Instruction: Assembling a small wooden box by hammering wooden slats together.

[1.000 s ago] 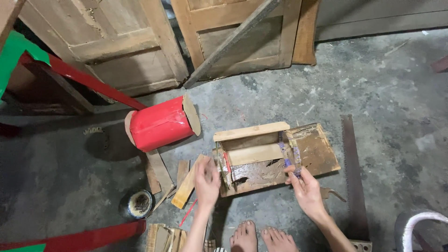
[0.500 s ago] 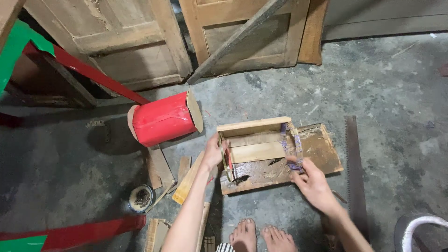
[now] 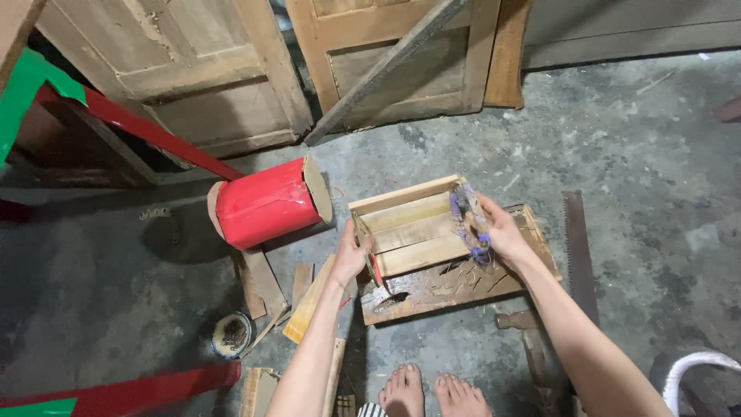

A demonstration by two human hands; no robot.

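We have both hands on a small open wooden frame (image 3: 413, 228) that sits on a flat board (image 3: 455, 282) on the concrete floor (image 3: 633, 139). Our left hand (image 3: 349, 255) is closed around the frame's left end, beside a red-marked tool or clamp there. Our right hand (image 3: 498, 232) grips the right end, fingers curled over a purple-and-pale cord or wrapping (image 3: 471, 224) pressed against that side.

We judge the step in hand to be steadying or squaring the frame on the board, pressed from both ends. A next move would call for equal pressure from each hand and for keeping the frame seated flat, so its joints do not shift.

A red cylinder (image 3: 266, 202) lies on its side just left of the frame, a saw (image 3: 577, 247) lies to the right, and a small tin of nails (image 3: 231, 333) stands near wood offcuts (image 3: 309, 297).

We cannot tell how the frame's corners are joined, what the purple thing really is, or what the red-marked piece under our left hand is. The hammer-like handle (image 3: 532, 340) below the board is partly hidden by our right arm.
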